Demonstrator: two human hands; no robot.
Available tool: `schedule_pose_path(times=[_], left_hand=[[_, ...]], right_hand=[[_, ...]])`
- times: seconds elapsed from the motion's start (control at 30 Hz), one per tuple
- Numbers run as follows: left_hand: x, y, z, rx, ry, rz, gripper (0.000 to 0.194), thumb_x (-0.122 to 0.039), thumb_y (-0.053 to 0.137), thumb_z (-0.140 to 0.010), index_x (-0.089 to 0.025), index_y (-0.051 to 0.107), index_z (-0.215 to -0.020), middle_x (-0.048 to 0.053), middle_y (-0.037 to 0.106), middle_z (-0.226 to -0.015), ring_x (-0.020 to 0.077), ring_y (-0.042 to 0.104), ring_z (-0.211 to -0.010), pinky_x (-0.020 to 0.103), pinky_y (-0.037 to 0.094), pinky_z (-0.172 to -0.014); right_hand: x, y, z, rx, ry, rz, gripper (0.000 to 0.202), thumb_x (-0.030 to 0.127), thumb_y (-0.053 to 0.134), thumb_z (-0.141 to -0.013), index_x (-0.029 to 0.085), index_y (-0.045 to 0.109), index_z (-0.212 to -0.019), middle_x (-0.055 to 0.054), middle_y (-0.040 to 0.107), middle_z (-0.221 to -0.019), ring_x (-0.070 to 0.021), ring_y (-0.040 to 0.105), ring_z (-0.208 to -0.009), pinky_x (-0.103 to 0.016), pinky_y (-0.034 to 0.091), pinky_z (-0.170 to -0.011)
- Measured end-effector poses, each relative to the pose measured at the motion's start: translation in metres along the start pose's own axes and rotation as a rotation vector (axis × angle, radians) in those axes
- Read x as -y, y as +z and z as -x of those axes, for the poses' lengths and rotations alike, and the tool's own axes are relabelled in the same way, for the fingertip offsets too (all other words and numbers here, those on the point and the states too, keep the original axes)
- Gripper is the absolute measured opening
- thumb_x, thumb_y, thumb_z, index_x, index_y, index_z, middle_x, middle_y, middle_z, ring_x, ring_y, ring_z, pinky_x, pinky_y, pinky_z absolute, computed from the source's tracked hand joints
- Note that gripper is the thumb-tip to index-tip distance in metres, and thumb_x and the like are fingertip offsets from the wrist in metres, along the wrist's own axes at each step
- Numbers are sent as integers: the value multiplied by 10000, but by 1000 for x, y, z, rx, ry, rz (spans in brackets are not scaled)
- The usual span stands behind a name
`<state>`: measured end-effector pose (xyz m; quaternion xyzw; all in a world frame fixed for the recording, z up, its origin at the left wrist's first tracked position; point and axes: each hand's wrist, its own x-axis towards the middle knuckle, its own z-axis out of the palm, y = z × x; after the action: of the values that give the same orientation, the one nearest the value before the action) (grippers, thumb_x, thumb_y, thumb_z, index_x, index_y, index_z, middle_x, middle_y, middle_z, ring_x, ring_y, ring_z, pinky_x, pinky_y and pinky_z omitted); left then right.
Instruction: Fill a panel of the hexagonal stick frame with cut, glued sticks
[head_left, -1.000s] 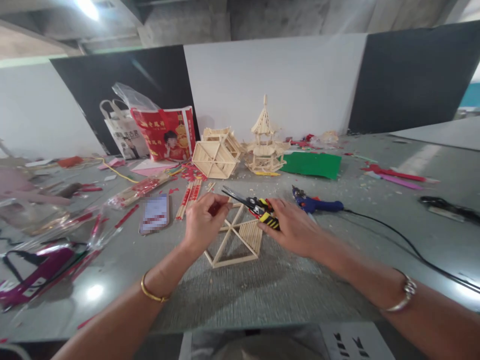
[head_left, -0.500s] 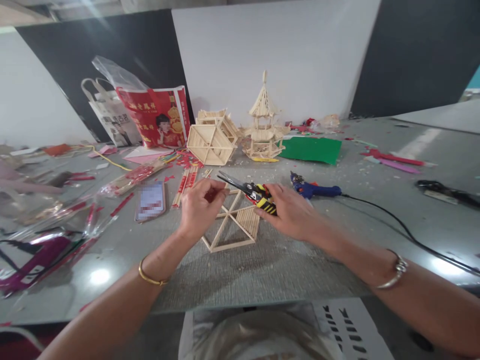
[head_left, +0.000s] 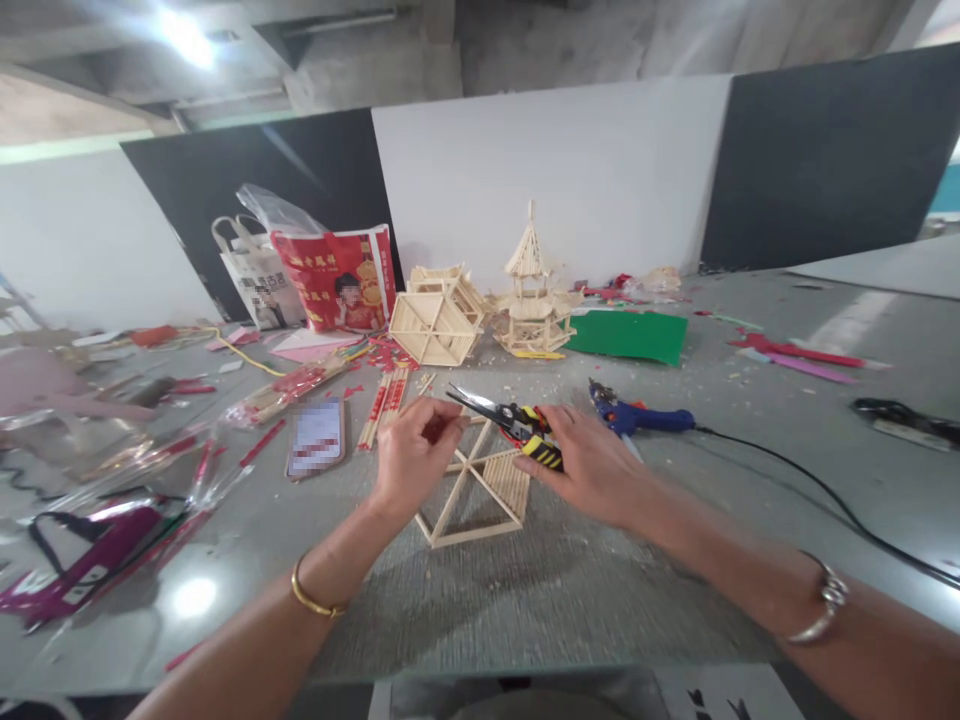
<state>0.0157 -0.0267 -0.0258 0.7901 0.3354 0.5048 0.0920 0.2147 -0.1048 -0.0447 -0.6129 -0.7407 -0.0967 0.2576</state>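
Note:
My right hand (head_left: 589,455) is wrapped round yellow-and-black-handled scissors (head_left: 506,418), whose blades point left over a flat hexagonal frame of wooden sticks (head_left: 476,535). Thin sticks fill one section of the frame, on its right; the lower sections are bare. My left hand (head_left: 416,450) is closed in a pinch beside the blade tips, above the frame's left part. Whatever its fingers hold is too small or hidden to make out. Behind stand a stick-built pagoda (head_left: 532,290) and a hexagonal stick piece (head_left: 435,325) resting on its side.
Right of the scissors lies a blue glue gun (head_left: 649,418) with a black cable. A phone (head_left: 316,438) and red-printed stick packs (head_left: 384,408) lie on the left. Bags (head_left: 341,285), a green sheet (head_left: 630,335) and a purple tool (head_left: 82,560) also occupy the table.
The camera view has tilted up, so everything sits lower in the picture. Both hands stay over the frame, the scissors still in my right hand.

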Motion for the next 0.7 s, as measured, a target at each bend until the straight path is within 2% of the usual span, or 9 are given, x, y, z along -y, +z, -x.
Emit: schedule_pose_path(times=[0.37, 0.57, 0.7], left_hand=[[-1, -2, 1, 12, 19, -49, 26, -196, 624, -758, -189, 631, -733, -35, 627, -672, 75, 555, -567, 188, 437, -548], [-10, -6, 1, -43, 149, -79, 51, -171, 595, -777, -190, 631, -746, -31, 635, -692, 68, 555, -574, 180, 449, -565], [-14, -6, -1, -53, 187, -137, 64, -152, 597, -763, -189, 630, -722, -34, 630, -654, 70, 547, -540, 182, 445, -544]], right_hand=[[1, 1, -1, -50, -28, -23, 422, 491, 479, -860, 138, 490, -1092, -153, 620, -983, -289, 594, -907, -425, 469, -767], [-9, 2, -5, -10, -87, -118, 380, 412, 469, -873, 118, 475, -1114, -160, 621, -1027, -267, 596, -924, -387, 463, -780], [-12, 7, -8, 24, -58, -134, 350, 363, 478, -863, 113, 474, -1109, -154, 627, -1010, -268, 592, -933, -382, 455, -791]])
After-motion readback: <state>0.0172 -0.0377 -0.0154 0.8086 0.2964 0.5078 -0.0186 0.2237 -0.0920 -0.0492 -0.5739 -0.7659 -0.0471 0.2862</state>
